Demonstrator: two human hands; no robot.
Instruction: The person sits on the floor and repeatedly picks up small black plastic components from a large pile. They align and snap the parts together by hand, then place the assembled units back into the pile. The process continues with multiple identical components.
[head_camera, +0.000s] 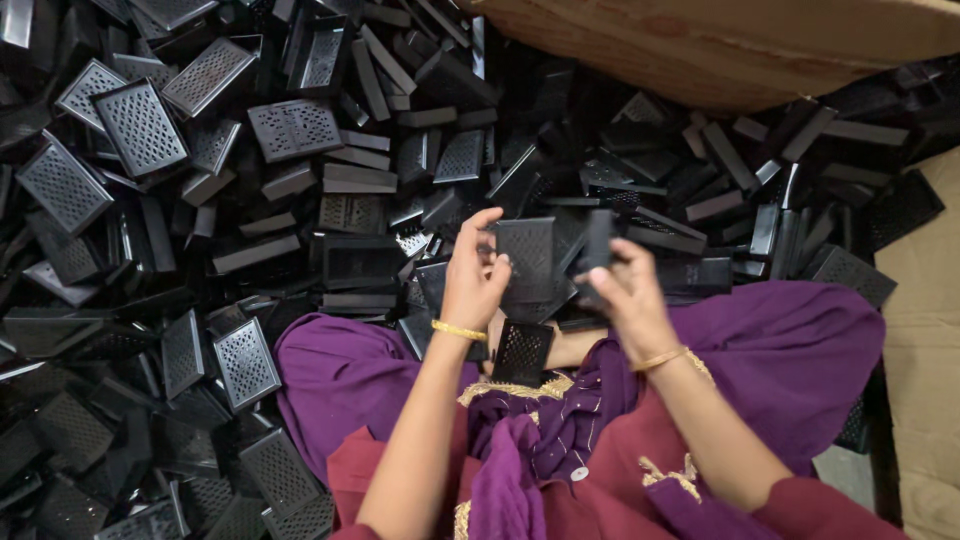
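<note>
Left hand (473, 280) pinching a black perforated panel (528, 258) by its left edge, long axis upright; right hand (622, 290) closed on a narrow black piece (598, 248) just right of that panel, nearly touching; loose grille (522, 350) below both grips, on purple cloth (790, 350).

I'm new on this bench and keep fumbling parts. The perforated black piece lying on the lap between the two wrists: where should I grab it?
Probably by its two long edges, coming from above. The perforated black piece lies flat, grille face up, on the purple cloth, so its sides look exposed and no hand touches it.
</note>
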